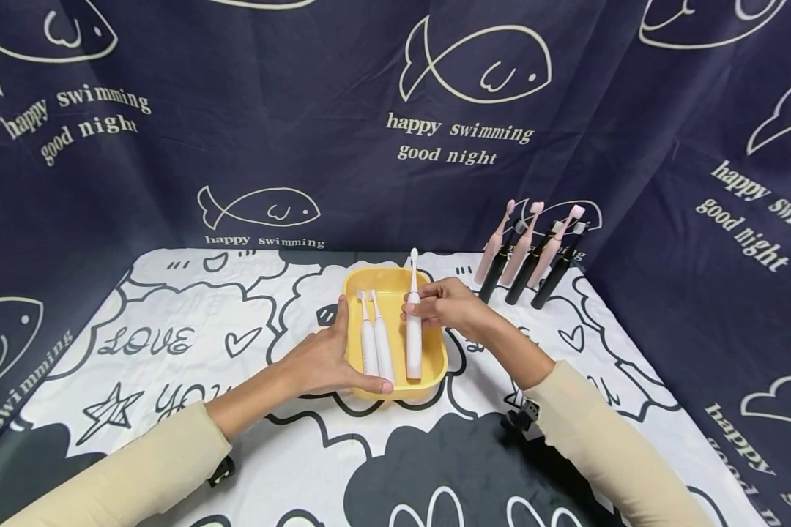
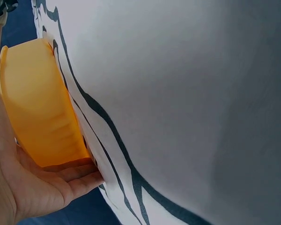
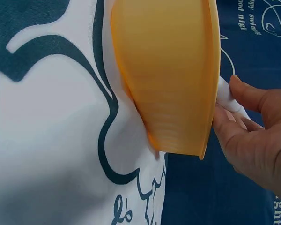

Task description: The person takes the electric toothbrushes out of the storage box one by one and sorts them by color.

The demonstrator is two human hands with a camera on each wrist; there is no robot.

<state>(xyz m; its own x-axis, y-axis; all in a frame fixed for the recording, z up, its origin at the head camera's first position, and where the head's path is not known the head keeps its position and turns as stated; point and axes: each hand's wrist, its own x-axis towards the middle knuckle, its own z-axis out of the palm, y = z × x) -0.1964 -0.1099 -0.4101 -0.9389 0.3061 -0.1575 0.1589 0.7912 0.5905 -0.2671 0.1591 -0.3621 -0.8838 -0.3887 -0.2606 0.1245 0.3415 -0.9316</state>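
A yellow tray (image 1: 440, 359) sits on the patterned cloth. My left hand (image 1: 319, 359) grips its left side, thumb over the front rim; in the left wrist view, fingers reach around the end of the tray (image 2: 42, 103). Two white electric toothbrushes (image 1: 382, 348) lie side by side in the left part of the tray. Over the right part, my right hand (image 1: 451, 304) pinches a third white electric toothbrush (image 1: 414, 344) around its handle, brush head pointing away. In the right wrist view, the tray wall hides most of this toothbrush (image 3: 225, 93).
To the back right, several pink toothbrushes (image 1: 517, 256) and black toothbrushes (image 1: 551, 282) stand upright in two rows. A dark blue curtain (image 1: 356, 197) with fish drawings hangs behind and on both sides. White and dark cloth (image 1: 191, 395) covers the table.
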